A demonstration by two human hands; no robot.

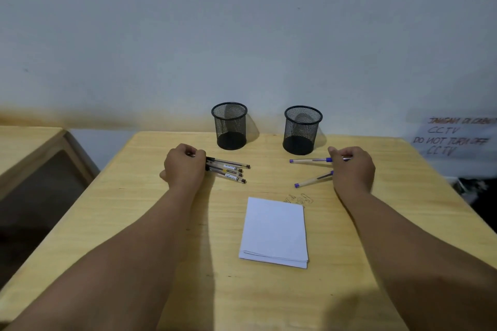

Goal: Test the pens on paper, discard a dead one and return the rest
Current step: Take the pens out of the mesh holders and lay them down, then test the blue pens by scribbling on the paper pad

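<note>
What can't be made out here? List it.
Head view only:
- Left hand covers the black pens' back ends; exact count unclear.
- Right hand hides the blue pens' rear parts; its grip is unclear.
- Pen labels: too small.
- Wall sign: blurred, cut by the right edge.

White paper notice (454, 137) on the wall at right, handwritten, top line blurred, perhaps "JANGAN DI CABUT", then "CCTV", "DO NOT TURN OFF", "CCTV", pen barrel labels (230, 170) too small to read, unreadable scribbles on wooden desk (301, 199)

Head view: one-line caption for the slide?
Left hand on brown-capped pens, right hand on purple-capped pens, paper between.
</note>
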